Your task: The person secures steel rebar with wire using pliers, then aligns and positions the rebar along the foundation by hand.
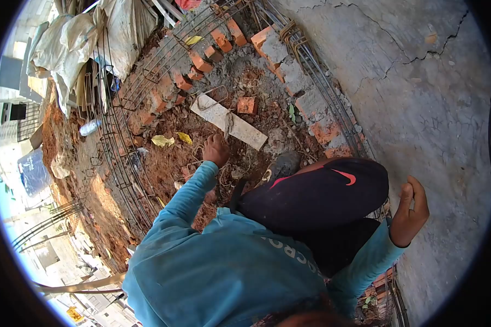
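My left hand (pixel 216 151) reaches over the dug soil with its fingers curled together; what they hold, if anything, is hidden. Just beyond its fingertips a narrow grey piece, perhaps a tool (pixel 228 124), lies across a pale wooden board (pixel 207 107). A bent metal rod (pixel 219 88) loops over the board's upper end. My right hand (pixel 411 215) is out to the side by the cracked grey wall (pixel 420 125), thumb and fingers apart with nothing in them; whether it touches the wall I cannot tell. My bent knee (pixel 316 188) is between the hands.
Rows of orange bricks (pixel 200 61) set in mortar edge the pit. Long steel rebar cages (pixel 113 158) run along the left and a bundle of rebar (pixel 324 90) along the wall. One loose brick (pixel 247 105) lies near the board. White sacks (pixel 76 43) hang at upper left.
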`<state>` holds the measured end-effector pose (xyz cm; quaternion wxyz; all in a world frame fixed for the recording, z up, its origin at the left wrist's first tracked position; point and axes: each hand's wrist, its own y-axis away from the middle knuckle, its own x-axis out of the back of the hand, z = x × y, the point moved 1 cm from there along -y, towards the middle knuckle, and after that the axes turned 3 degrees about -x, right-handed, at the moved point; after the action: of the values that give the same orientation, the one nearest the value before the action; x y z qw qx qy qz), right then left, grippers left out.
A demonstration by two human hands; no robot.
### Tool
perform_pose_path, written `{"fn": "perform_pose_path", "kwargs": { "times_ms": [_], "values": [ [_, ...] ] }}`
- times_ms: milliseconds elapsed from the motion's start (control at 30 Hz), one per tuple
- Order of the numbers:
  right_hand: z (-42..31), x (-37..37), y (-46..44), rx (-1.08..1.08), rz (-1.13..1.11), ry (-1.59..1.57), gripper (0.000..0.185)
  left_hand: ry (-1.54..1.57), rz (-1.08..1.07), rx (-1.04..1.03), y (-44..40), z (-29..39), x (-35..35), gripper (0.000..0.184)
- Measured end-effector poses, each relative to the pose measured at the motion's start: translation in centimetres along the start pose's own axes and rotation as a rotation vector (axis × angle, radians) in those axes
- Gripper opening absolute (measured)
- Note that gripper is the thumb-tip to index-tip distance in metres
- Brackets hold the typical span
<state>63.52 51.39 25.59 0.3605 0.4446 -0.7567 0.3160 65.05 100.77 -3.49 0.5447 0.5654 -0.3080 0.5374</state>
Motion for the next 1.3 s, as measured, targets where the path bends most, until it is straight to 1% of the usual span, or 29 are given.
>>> {"fn": "perform_pose_path", "kwargs": {
  "times_ms": [33,67,100,133,167,200,233,267,300,333,367,433,500,567,600,667,700,767,800,867,900,967,1067,1100,1167,1200,1233,1267,1300],
  "values": [
    [-0.2,-0.2,-0.3,-0.001,-0.018,0.022,0.027,0.006,0.024,-0.010,-1.5,0.2,-0.3,0.045],
    [-0.4,-0.3,-0.6,-0.025,-0.043,-0.001,0.025,0.144,0.012,0.012,-2.8,1.0,-0.2,0.046],
    [-0.5,-0.4,-0.8,-0.013,-0.023,-0.011,0.025,0.282,-0.003,0.033,-3.9,2.6,0.4,0.046],
    [-0.4,-0.6,-1.0,-0.033,-0.040,-0.024,0.025,0.417,-0.014,0.027,-5.2,4.9,0.8,0.047],
    [-0.2,-0.9,-1.2,-0.048,-0.060,-0.037,0.025,0.566,-0.007,-0.023,-6.6,7.5,1.1,0.044],
    [0.5,-1.4,-1.4,-0.006,-0.043,-0.052,0.026,0.598,-0.038,-0.010,-7.9,10.6,2.2,0.043],
    [1.1,-1.9,-1.7,0.021,-0.034,-0.058,0.026,0.694,-0.004,-0.109,-8.9,13.6,2.7,0.042],
    [1.7,-2.4,-2.1,0.002,-0.069,-0.077,0.025,0.844,-0.030,-0.113,-10.2,16.3,2.2,0.043],
    [2.3,-2.9,-2.6,-0.015,-0.105,-0.093,0.025,1.164,-0.154,-0.051,-11.4,19.5,1.6,0.042],
    [2.9,-3.4,-2.9,-0.018,-0.122,-0.072,0.025,1.266,-0.225,0.022,-11.8,22.9,3.0,0.041],
    [3.4,-3.7,-3.2,0.015,-0.124,-0.066,0.025,1.391,-0.242,0.104,-12.1,26.0,3.1,0.043],
    [4.5,-4.1,-3.8,-0.034,-0.141,-0.017,0.024,1.100,-0.184,0.031,-12.6,30.6,2.8,0.050],
    [5.0,-4.2,-4.1,0.003,-0.126,-0.023,0.024,0.908,-0.103,0.002,-12.3,34.9,-0.7,0.064],
    [4.6,-4.3,-4.3,-0.011,-0.140,-0.039,0.023,0.834,-0.192,-0.045,-9.5,36.2,-0.8,0.074],
    [4.5,-4.5,-4.4,0.008,-0.151,-0.037,0.023,0.846,-0.182,-0.030,-9.1,35.6,-0.2,0.074],
    [4.6,-5.3,-4.7,-0.034,-0.153,-0.065,0.021,0.612,-0.298,-0.223,-8.4,34.3,0.6,0.078],
    [4.5,-5.8,-4.9,-0.030,-0.157,-0.064,0.021,0.615,-0.297,-0.218,-8.4,33.9,1.1,0.078],
    [4.4,-6.6,-5.3,-0.040,-0.159,-0.065,0.020,0.503,-0.362,-0.288,-8.2,33.2,1.7,0.076],
    [4.2,-6.9,-5.3,-0.029,-0.161,-0.061,0.020,0.513,-0.357,-0.284,-8.3,33.0,2.1,0.076],
    [3.9,-7.5,-5.8,-0.062,-0.175,-0.017,0.019,0.358,-0.346,-0.371,-8.5,32.9,2.5,0.073],
    [3.7,-7.9,-6.0,-0.052,-0.177,-0.010,0.019,0.370,-0.343,-0.367,-8.6,32.7,2.6,0.073],
    [3.0,-8.2,-5.7,0.033,-0.162,0.011,0.018,0.311,-0.286,-0.426,-8.5,32.4,2.5,0.074],
    [1.1,-8.2,-5.2,0.014,-0.199,0.031,0.018,0.304,-0.255,-0.445,-8.7,32.1,2.2,0.075],
    [0.5,-8.0,-5.0,-0.006,-0.187,0.038,0.018,0.300,-0.267,-0.466,-8.7,32.0,1.9,0.075],
    [-0.8,-7.6,-4.3,0.027,-0.156,-0.003,0.016,0.297,-0.206,-0.468,-9.0,31.9,1.2,0.076],
    [-0.9,-7.5,-3.8,0.098,-0.143,0.002,0.015,0.264,-0.223,-0.441,-9.0,31.9,1.6,0.077],
    [-0.9,-6.9,-3.5,0.142,-0.099,0.025,0.015,0.223,-0.241,-0.458,-8.8,32.2,2.1,0.077],
    [-2.8,-6.1,-2.9,0.146,-0.049,-0.027,0.015,0.130,-0.208,-0.487,-9.0,32.5,0.8,0.079],
    [-3.8,-5.2,-2.3,-0.014,-0.088,-0.117,0.014,0.199,-0.145,-0.479,-8.7,32.5,1.4,0.080]
  ]
}}
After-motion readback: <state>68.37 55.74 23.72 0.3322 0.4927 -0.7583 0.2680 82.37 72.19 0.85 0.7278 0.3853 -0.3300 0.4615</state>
